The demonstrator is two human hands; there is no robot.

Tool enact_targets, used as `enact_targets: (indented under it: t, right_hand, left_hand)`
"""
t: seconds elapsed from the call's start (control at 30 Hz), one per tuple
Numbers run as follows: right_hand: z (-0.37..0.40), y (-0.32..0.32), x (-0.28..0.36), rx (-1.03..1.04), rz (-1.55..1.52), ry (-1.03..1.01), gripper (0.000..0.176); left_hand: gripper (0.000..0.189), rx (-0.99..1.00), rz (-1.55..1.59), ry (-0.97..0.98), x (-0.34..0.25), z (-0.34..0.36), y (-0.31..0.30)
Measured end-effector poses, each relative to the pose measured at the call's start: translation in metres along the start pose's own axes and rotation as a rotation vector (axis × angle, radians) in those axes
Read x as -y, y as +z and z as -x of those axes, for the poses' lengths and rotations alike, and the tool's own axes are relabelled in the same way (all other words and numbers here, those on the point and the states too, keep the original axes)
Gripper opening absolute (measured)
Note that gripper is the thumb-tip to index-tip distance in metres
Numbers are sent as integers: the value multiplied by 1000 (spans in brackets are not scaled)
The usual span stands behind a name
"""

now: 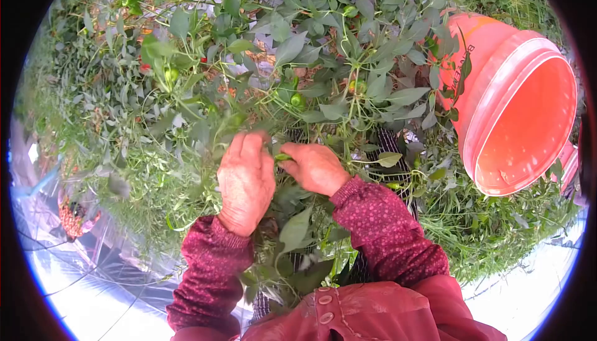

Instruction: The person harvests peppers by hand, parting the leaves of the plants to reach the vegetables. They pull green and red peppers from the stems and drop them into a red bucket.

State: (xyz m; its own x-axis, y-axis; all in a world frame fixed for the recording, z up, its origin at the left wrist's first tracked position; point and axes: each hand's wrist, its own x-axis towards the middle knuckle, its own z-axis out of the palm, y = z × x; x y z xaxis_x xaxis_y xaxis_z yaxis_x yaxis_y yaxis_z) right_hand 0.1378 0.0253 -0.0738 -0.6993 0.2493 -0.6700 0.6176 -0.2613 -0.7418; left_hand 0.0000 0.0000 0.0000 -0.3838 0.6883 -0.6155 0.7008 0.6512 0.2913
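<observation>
Both of my hands are close together among the pepper plants (348,61), near the middle of the view. My left hand (245,176) reaches into the foliage with its fingers bent; the fingertips are blurred and what they hold is hidden. Just to the right, my right hand (317,168) is closed, with thumb and finger pinching a small green pepper (283,157). Above my hands, a round green pepper (298,100) hangs among the leaves.
An orange-red bucket (479,92) lies tilted at the upper right, its mouth toward me. Another green pepper (171,75) hangs at the upper left. Clear plastic sheeting (93,272) shows at the lower left, and grass (479,254) at the lower right.
</observation>
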Motion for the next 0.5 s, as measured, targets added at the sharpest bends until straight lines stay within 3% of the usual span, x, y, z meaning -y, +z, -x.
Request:
enact_targets:
  t: [0.07,0.1,0.17,0.2,0.27,0.3,0.37,0.43,0.5]
  right_hand:
    - [8,8,8,61,91,15,24]
    - [-15,-4,-12,-11,166,-21,24]
    - [-15,8,-16,95,252,-68,16]
    - [-6,8,-9,72,211,-35,17]
    - [-4,1,-5,68,195,-38,17]
    - [-3,1,-5,73,173,-54,18]
    - [-3,4,-3,57,116,-40,18]
    - [-5,0,-1,85,108,-49,21]
    - [-7,3,-4,54,46,-46,23]
  left_hand:
    - [31,-55,-65,241,-21,-17,-7]
    - [22,-111,-93,371,-32,-54,16]
    - [14,173,-290,366,-33,-82,39]
    - [14,197,-286,371,-30,-88,49]
    - [17,444,-456,372,-26,-102,66]
    - [17,455,-460,379,-26,-106,68]
    - [12,618,-595,217,-23,-110,66]
    - [17,541,-516,236,-13,-102,57]
    - [26,304,-358,211,-4,-92,49]
